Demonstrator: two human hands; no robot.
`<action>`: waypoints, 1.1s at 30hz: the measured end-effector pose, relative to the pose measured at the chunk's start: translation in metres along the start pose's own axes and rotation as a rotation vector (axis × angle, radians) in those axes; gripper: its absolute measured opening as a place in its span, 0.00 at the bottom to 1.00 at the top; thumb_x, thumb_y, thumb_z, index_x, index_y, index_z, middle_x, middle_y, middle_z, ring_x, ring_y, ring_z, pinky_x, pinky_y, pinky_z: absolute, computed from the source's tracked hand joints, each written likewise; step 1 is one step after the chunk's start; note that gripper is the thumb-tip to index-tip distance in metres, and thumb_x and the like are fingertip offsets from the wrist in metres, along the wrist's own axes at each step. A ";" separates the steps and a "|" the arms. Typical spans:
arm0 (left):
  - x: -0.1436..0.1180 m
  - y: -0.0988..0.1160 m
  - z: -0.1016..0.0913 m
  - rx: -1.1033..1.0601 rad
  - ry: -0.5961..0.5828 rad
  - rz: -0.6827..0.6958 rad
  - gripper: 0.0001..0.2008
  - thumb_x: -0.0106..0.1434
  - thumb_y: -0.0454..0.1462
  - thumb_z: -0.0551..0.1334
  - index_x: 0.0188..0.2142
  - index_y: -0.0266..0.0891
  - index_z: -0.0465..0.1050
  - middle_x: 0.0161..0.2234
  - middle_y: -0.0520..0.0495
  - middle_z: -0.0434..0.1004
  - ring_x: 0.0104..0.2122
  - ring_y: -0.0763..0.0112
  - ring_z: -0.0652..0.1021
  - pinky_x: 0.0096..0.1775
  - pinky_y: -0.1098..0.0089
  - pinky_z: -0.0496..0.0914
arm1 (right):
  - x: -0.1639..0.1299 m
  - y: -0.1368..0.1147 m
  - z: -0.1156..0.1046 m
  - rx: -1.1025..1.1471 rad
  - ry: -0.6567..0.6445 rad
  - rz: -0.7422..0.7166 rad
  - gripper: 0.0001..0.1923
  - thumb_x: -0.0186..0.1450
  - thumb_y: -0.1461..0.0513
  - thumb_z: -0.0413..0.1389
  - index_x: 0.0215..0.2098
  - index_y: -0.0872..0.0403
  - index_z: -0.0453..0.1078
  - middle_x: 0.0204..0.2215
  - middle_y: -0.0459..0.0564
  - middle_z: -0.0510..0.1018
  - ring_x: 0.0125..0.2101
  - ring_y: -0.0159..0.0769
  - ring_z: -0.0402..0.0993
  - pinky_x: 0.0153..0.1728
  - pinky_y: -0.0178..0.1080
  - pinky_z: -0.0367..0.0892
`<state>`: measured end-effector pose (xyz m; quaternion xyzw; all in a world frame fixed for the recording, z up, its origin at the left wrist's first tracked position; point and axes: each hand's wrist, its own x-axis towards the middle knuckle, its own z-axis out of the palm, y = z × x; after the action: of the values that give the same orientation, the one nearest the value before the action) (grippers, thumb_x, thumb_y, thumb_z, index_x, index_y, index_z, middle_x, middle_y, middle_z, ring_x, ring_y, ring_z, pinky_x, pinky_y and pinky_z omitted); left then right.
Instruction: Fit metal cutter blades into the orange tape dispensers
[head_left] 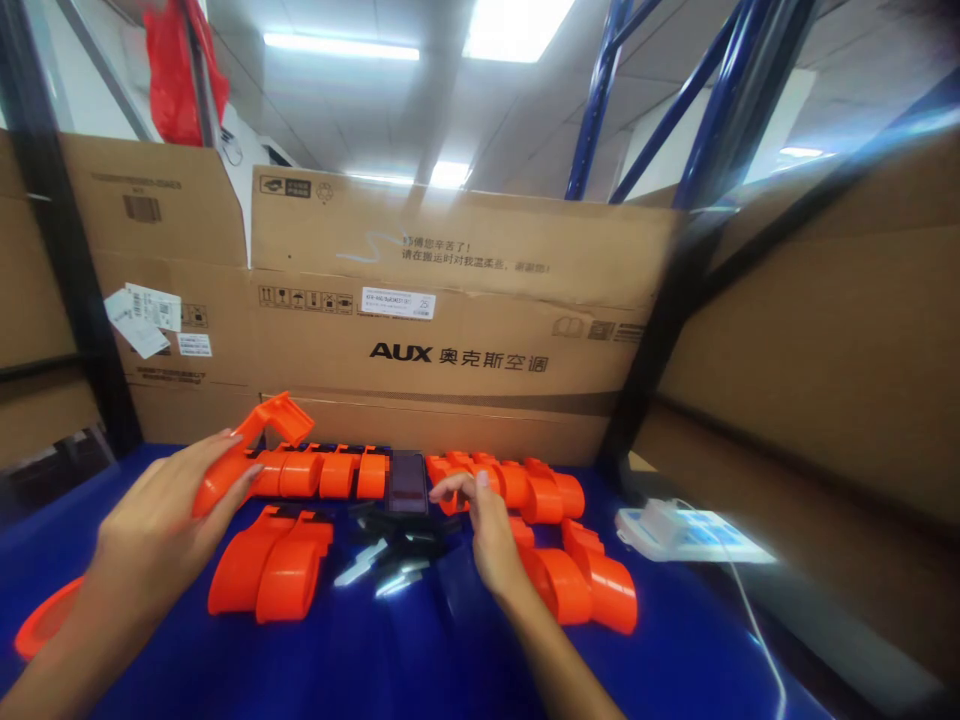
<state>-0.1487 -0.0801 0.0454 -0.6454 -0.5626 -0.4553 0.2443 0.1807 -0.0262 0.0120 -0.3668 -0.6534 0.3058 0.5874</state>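
My left hand (161,510) is closed around an orange plastic tape dispenser (274,420), raised above the table with its angled arm pointing up and right. My right hand (487,525) hovers over the middle, thumb and forefinger apart, and I see nothing in it. Below and left of it lies a pile of small black parts with shiny metal pieces (382,570), partly blurred. Two orange tape dispensers (289,580) stand together left of the pile. More orange tape dispensers (615,590) sit behind and beside my right forearm, which hides some of them.
A row of orange dispensers (337,475) runs along the back, beside a dark phone-like slab (407,484). Another orange piece (49,620) lies at the left. A white power strip (697,535) with a cable is on the right. Cardboard (450,400) walls the blue table (337,670).
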 end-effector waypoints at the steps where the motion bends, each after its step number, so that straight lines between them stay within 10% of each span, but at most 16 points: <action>1: -0.001 0.005 0.005 -0.040 0.016 0.004 0.23 0.67 0.46 0.58 0.58 0.42 0.66 0.56 0.44 0.73 0.53 0.53 0.74 0.57 0.53 0.66 | 0.000 0.000 0.001 0.005 -0.003 0.001 0.33 0.72 0.43 0.37 0.33 0.51 0.76 0.32 0.51 0.79 0.37 0.44 0.72 0.45 0.45 0.64; 8: -0.016 0.074 0.058 -0.461 -0.152 0.064 0.19 0.63 0.46 0.62 0.53 0.45 0.71 0.50 0.45 0.78 0.51 0.54 0.76 0.56 0.54 0.68 | -0.004 0.003 0.010 0.092 -0.164 0.015 0.23 0.68 0.48 0.54 0.58 0.48 0.66 0.34 0.48 0.79 0.38 0.42 0.75 0.43 0.44 0.68; 16: -0.009 0.127 0.106 -0.886 -0.451 -0.108 0.22 0.61 0.45 0.65 0.55 0.45 0.71 0.49 0.42 0.77 0.47 0.57 0.77 0.50 0.56 0.71 | 0.007 0.019 0.002 0.164 0.101 0.150 0.19 0.68 0.45 0.51 0.36 0.50 0.72 0.26 0.49 0.79 0.21 0.37 0.69 0.25 0.41 0.64; 23: -0.008 0.137 0.132 -1.499 -0.791 -0.375 0.21 0.62 0.47 0.64 0.50 0.37 0.75 0.45 0.40 0.80 0.45 0.58 0.78 0.47 0.60 0.71 | 0.009 0.025 0.006 0.267 0.058 0.198 0.21 0.69 0.45 0.49 0.29 0.51 0.69 0.22 0.47 0.77 0.20 0.37 0.69 0.23 0.40 0.64; 29: -0.018 0.124 0.139 -1.626 -0.529 -0.905 0.16 0.56 0.47 0.69 0.34 0.35 0.77 0.28 0.47 0.80 0.27 0.69 0.79 0.31 0.72 0.72 | 0.008 0.024 -0.001 -0.211 -0.015 -0.013 0.22 0.73 0.50 0.42 0.34 0.52 0.72 0.29 0.49 0.75 0.33 0.39 0.71 0.37 0.41 0.65; 33: -0.016 0.112 0.133 -1.843 -0.393 -1.308 0.16 0.57 0.47 0.68 0.30 0.35 0.74 0.23 0.48 0.78 0.19 0.72 0.76 0.23 0.72 0.71 | 0.000 0.017 -0.009 -0.576 -0.414 -0.155 0.09 0.67 0.61 0.54 0.32 0.53 0.75 0.34 0.49 0.73 0.39 0.39 0.67 0.44 0.41 0.61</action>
<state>-0.0002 -0.0056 -0.0079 -0.2228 -0.2714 -0.6253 -0.6969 0.1912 -0.0170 -0.0006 -0.3969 -0.8438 0.1316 0.3364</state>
